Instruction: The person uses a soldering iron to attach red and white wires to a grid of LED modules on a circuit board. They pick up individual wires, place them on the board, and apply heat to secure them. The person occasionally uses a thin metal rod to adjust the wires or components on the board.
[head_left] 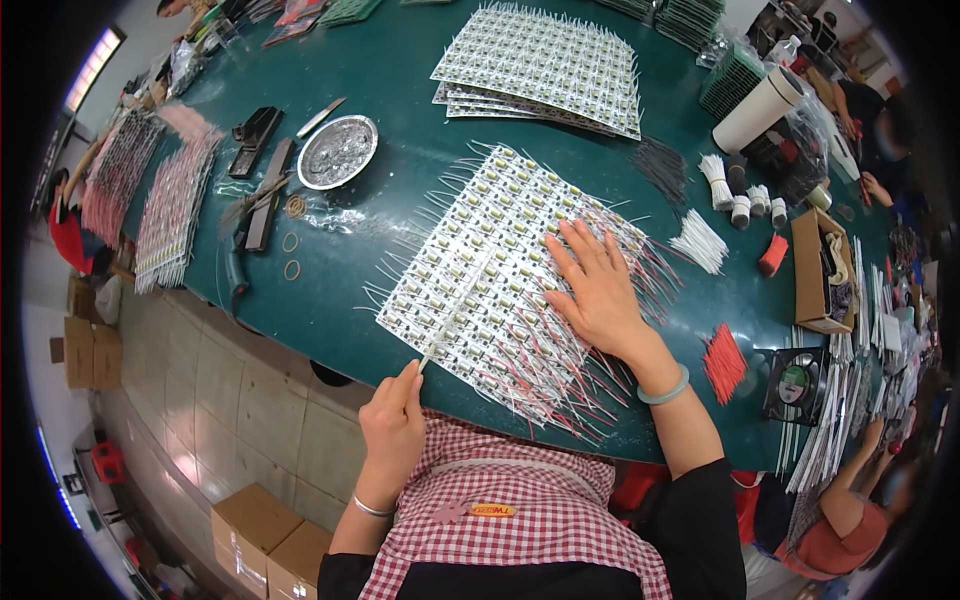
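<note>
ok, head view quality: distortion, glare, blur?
Head view: fisheye bows the edge of the table, corners black; same view: glare on floor, upper-left panel nearly white; same view: left hand, right hand and board fairly sharp, person at lower right softer.

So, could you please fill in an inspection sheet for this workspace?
Surface: dark green tabletop.
Job's things: white rectangular circuit panel with fine wires; thin pale rod lying across it.
Clutter: shiny round metal bowl; tan rubber bands; white cylindrical tumbler.
Hands: left fingers pinch the rod's near end; right fingers rest spread on the panel.
Cables: loose red strands, white strands and black strands, apparently wires.
Surroundings: brown cardboard boxes; co-worker in red top.
</note>
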